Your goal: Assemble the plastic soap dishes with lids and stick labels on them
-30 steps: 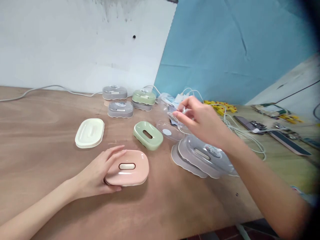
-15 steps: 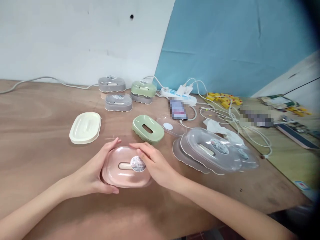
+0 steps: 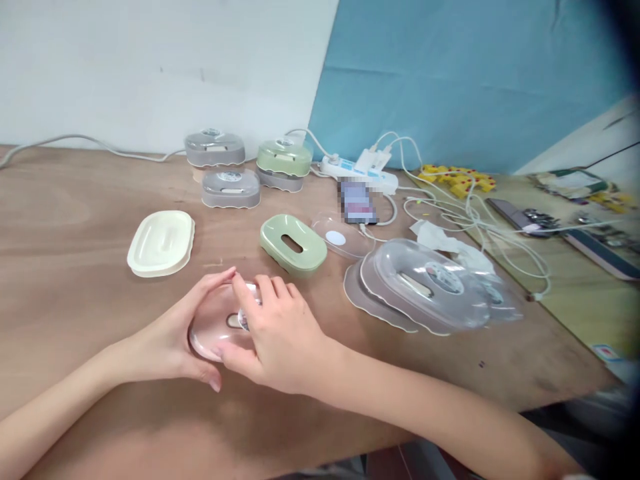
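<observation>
A pink oval box (image 3: 213, 327) under a clear cover lies on the table in front of me, with a pale slot and a round printed sticker on top. My left hand (image 3: 187, 337) curves around its left end, thumb at the near side and fingers at the far side. From the right, my right hand (image 3: 280, 333) spans the top and grips it, covering the right half and much of the sticker. Just beyond are a green oval tray (image 3: 305, 245) with a dark slot and a cream oval piece (image 3: 163, 243).
Grey pieces and clear covers (image 3: 430, 287) lie stacked at right. Several covered boxes (image 3: 231, 190) stand by the wall. A power strip (image 3: 360, 175), phone (image 3: 357, 203), tangled white cables (image 3: 480, 233), crumpled tissue (image 3: 445, 245) and yellow pieces (image 3: 457, 180) are farther back.
My right hand has shifted left over the top of the pink box and now covers its right half. My left hand stays around the left end. The view has shifted slightly.
</observation>
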`<state>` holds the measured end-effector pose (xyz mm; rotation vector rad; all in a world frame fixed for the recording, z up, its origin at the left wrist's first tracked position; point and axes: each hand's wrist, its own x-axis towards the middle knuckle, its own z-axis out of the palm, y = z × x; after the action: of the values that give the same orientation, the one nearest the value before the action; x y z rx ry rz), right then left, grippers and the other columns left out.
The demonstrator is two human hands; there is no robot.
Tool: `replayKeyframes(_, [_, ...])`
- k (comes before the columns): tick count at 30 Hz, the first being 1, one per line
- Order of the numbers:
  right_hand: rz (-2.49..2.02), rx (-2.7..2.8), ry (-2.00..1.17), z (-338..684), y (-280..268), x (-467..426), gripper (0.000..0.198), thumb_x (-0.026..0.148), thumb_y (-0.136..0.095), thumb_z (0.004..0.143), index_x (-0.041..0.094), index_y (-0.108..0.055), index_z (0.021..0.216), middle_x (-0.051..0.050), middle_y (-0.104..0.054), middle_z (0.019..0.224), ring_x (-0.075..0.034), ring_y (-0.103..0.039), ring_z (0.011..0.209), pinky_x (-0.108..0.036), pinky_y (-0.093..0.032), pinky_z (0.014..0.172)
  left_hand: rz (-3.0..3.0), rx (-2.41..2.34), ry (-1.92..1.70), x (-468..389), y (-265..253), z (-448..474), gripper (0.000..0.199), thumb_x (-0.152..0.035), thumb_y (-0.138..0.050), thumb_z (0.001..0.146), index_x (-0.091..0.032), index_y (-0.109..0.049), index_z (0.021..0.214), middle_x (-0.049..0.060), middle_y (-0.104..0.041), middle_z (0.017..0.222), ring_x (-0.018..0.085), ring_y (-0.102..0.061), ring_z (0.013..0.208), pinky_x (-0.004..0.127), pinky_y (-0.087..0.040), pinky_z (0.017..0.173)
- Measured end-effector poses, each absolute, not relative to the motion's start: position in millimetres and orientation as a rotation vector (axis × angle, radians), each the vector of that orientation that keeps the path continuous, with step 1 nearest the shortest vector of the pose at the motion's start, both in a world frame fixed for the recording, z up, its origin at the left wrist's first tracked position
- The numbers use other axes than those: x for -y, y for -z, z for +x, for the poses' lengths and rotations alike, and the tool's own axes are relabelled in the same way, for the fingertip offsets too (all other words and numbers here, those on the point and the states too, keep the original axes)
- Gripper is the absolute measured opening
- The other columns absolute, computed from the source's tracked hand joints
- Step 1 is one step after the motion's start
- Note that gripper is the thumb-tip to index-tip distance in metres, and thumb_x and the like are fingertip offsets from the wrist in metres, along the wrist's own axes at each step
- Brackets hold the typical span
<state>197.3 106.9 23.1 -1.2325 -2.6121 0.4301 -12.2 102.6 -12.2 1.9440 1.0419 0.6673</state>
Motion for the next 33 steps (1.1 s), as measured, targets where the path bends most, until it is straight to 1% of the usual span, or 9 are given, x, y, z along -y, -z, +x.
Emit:
replayKeyframes(4, [-1.307,2.628,-0.382,191.4,-27.7,-100.4,0.084,0.062,-0.045,0.087,0.003,-0.035,0.146,-0.025,-0.060,0.113,-0.037,-0.057,0.101,-0.054,-0.050,0.081,1.922,-1.039,-0.602,-102.4,5.5,-13.0,0.104,-0.041,-0.081,0.071,-0.037,-0.015,0.152,0.013,-0.021,0.160,0.042,-0.034,0.139,0.053,-0.051,0.099])
replayKeyframes(8, [-1.327,2.660,-0.306,184.7,-30.2,-97.2,0.082,0.060,-0.044,0.089,-0.002,-0.038,0.142,-0.028,-0.061,0.111,-0.039,-0.056,0.101,-0.056,-0.050,0.078,1.969,-1.033,-0.592,-106.2,9.9,-19.5,0.111,-0.048,-0.084,0.065,-0.038,-0.016,0.151,0.011,-0.026,0.158,0.040,-0.033,0.141,0.053,-0.046,0.105])
replayKeyframes(12, [-1.247,2.623,-0.361,185.5,-24.5,-98.6,0.095,0.074,-0.048,0.079,-0.002,-0.043,0.138,-0.025,-0.060,0.110,-0.037,-0.056,0.098,-0.056,-0.049,0.080,2.011,-1.007,-0.577,-109.0,17.0,-25.8,0.122,-0.055,-0.087,0.056,-0.037,-0.014,0.152,0.012,-0.026,0.158,0.041,-0.029,0.142,0.055,-0.040,0.108])
replayKeyframes(18, [-1.182,2.609,-0.409,196.2,-21.2,-104.9,0.106,0.078,-0.055,0.071,0.002,-0.037,0.142,-0.022,-0.057,0.113,-0.036,-0.054,0.100,-0.055,-0.048,0.083,2.049,-1.013,-0.570,-107.0,18.2,-23.6,0.113,-0.045,-0.083,0.068,-0.036,-0.009,0.152,0.013,-0.025,0.158,0.039,-0.034,0.141,0.054,-0.041,0.108])
replayKeyframes(21, [-1.121,2.738,-0.424,203.6,-30.2,-107.5,0.111,0.071,-0.068,0.066,0.002,-0.031,0.144,-0.023,-0.055,0.119,-0.037,-0.053,0.103,-0.056,-0.048,0.085,2.079,-1.020,-0.582,-105.8,19.1,-20.2,0.114,-0.045,-0.083,0.067,-0.034,-0.008,0.152,0.014,-0.026,0.158,0.038,-0.034,0.141,0.056,-0.038,0.110])
replayKeyframes(23, [-1.136,2.835,-0.418,207.2,-37.0,-106.8,0.112,0.058,-0.076,0.063,0.004,-0.027,0.147,-0.024,-0.052,0.126,-0.038,-0.053,0.105,-0.057,-0.048,0.084,2.085,-1.007,-0.586,-105.3,20.0,-19.9,0.116,-0.043,-0.084,0.066,-0.034,-0.007,0.153,0.014,-0.025,0.158,0.038,-0.033,0.141,0.057,-0.036,0.110])
replayKeyframes(26, [-1.189,2.912,-0.370,206.4,-42.0,-103.0,0.108,0.041,-0.074,0.064,0.005,-0.020,0.150,-0.026,-0.049,0.130,-0.040,-0.054,0.103,-0.057,-0.050,0.079,2.076,-0.991,-0.561,-105.9,18.7,-25.4,0.119,-0.037,-0.086,0.064,-0.034,-0.006,0.153,0.014,-0.022,0.159,0.038,-0.030,0.143,0.056,-0.036,0.111])
replayKeyframes(30, [-1.264,2.930,-0.367,197.1,-42.6,-105.6,0.108,0.036,-0.071,0.065,0.001,-0.016,0.151,-0.027,-0.052,0.123,-0.041,-0.055,0.101,-0.055,-0.050,0.077,2.106,-0.989,-0.582,-112.7,5.1,-42.4,0.090,-0.035,-0.073,0.077,-0.035,-0.019,0.150,0.007,-0.026,0.158,0.032,-0.030,0.143,0.050,-0.033,0.115])
replayKeyframes(33, [-1.269,2.889,-0.466,190.9,-55.1,-127.0,0.111,0.039,-0.073,0.063,0.004,-0.015,0.151,-0.025,-0.051,0.123,-0.040,-0.055,0.103,-0.054,-0.049,0.081,2.182,-1.313,-0.838,-124.3,-7.1,-56.5,0.064,-0.041,-0.058,0.086,-0.032,-0.031,0.144,0.006,-0.039,0.151,0.029,-0.039,0.138,0.047,-0.037,0.113])
